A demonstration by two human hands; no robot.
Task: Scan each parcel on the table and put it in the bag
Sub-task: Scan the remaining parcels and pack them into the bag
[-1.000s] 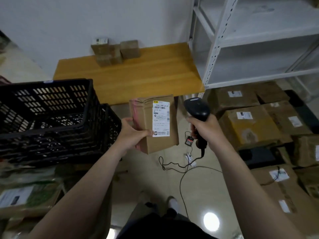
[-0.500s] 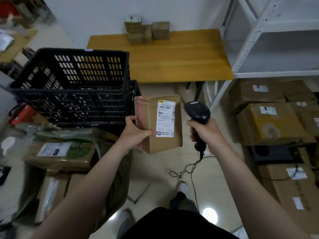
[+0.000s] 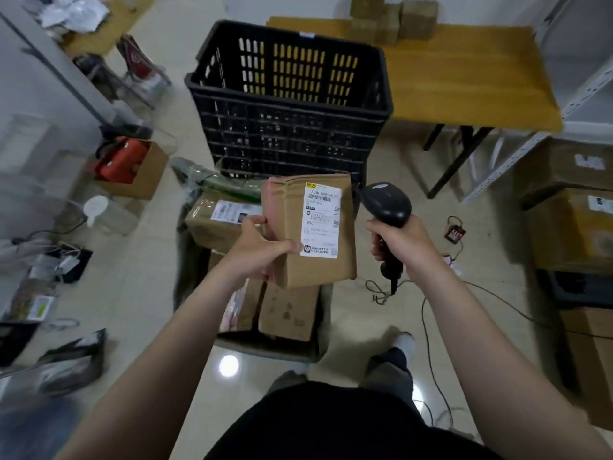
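My left hand grips a brown cardboard parcel with a white shipping label, held upright at mid-frame with the label facing me. My right hand grips the handle of a black barcode scanner, whose head sits just right of the parcel. Below the parcel stands an open grey bag on the floor with several brown parcels inside. On the wooden table at the back, a few small brown boxes are stacked against the wall.
A stack of black plastic crates stands between the bag and the table. White metal shelving and large cardboard boxes fill the right side. The scanner cable trails over the floor. Packets, a box with a red item and clutter lie at the left.
The view has turned left and down, away from the table towards the crates and the bag. Both hands keep their hold on parcel and scanner, which now hang above the bag.
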